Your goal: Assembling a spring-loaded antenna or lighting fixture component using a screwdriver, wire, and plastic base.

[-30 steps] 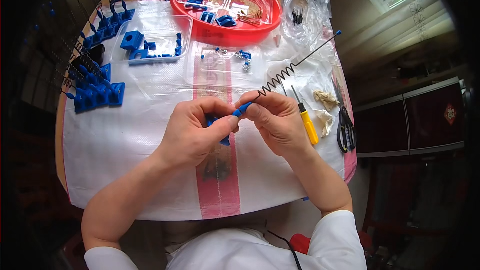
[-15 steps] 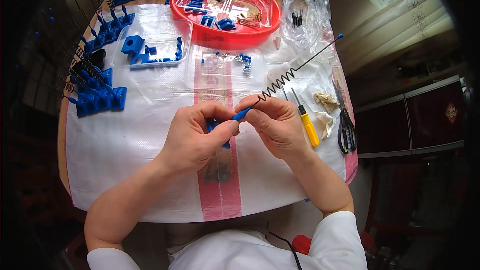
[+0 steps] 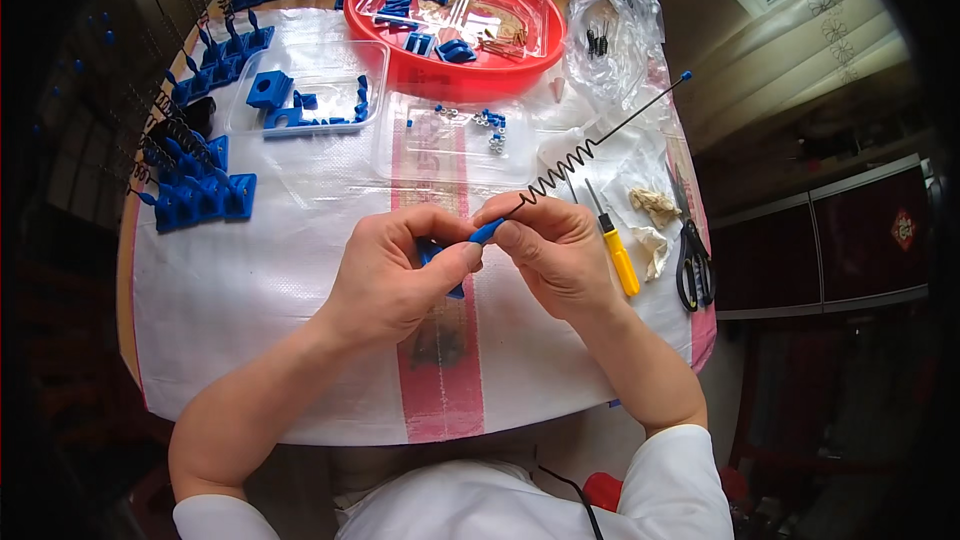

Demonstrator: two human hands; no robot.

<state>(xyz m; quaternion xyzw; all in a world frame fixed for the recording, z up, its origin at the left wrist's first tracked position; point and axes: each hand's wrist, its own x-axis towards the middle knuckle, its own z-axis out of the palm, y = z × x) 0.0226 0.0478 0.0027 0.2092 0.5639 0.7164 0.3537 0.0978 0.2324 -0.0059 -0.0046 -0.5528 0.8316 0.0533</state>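
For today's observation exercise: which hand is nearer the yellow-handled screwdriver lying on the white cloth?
Right. The right hand lies just beside the yellow-handled screwdriver; the left hand sits farther left, beyond it.

Head cam, fisheye, looks down, close over table (image 3: 300,340).

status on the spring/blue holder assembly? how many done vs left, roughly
Done: a row of finished blue holders with springs stands at the table's left edge.
In hand: the left hand holds a blue part, and the right hand feeds a coiled spring wire into it.
Left: loose blue parts wait in the clear tray and red tray. Exact counts can't be told.
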